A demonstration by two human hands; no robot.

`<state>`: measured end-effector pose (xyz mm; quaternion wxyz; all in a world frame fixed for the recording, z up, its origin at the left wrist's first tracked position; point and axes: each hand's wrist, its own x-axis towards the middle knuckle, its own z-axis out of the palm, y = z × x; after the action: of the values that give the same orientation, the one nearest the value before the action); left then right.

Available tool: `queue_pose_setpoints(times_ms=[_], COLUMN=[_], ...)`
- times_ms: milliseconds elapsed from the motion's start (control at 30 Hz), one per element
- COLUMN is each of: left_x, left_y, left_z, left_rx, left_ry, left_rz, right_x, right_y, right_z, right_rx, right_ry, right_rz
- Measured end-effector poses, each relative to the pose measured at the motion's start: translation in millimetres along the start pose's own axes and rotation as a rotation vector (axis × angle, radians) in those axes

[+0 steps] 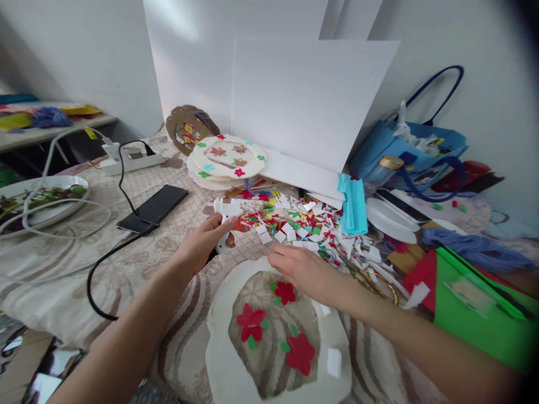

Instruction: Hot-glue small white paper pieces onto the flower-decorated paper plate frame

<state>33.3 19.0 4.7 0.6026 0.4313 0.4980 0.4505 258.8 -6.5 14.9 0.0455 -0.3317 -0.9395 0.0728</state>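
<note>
My left hand [206, 242] is wrapped round a white hot glue gun [226, 209] with an orange part, its front end towards the paper scraps. My right hand [301, 270] has its fingers curled together at the far rim of a white scalloped frame [219, 336]; whatever lies under its fingertips is hidden. The frame lies flat at the table's near edge. Red flowers [300, 353] with green leaves sit inside its see-through window. A small white block [334, 362] is on the frame's right rim.
Colourful paper scraps [290, 219] spread beyond my hands. Stacked decorated frames [227, 160] lie behind, near white boards [307, 101]. To the left are a phone [155, 207], cables and a plate [80, 188]. Scissors [374, 280], a green pouch [475, 331] and a blue bag [374, 146] are right.
</note>
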Motion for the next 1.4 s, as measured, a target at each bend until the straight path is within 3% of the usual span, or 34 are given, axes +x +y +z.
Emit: queue_pose_setpoints(times_ms=[1400], left_x=[-1.5], left_y=[3.3], left_z=[0.8], left_rx=[0.007], left_ry=[0.018], left_rz=[0.014], right_x=[-1.3], right_y=[2.5], right_z=[2.9], right_rx=[-0.014], right_ry=[0.019], right_rz=[-0.032])
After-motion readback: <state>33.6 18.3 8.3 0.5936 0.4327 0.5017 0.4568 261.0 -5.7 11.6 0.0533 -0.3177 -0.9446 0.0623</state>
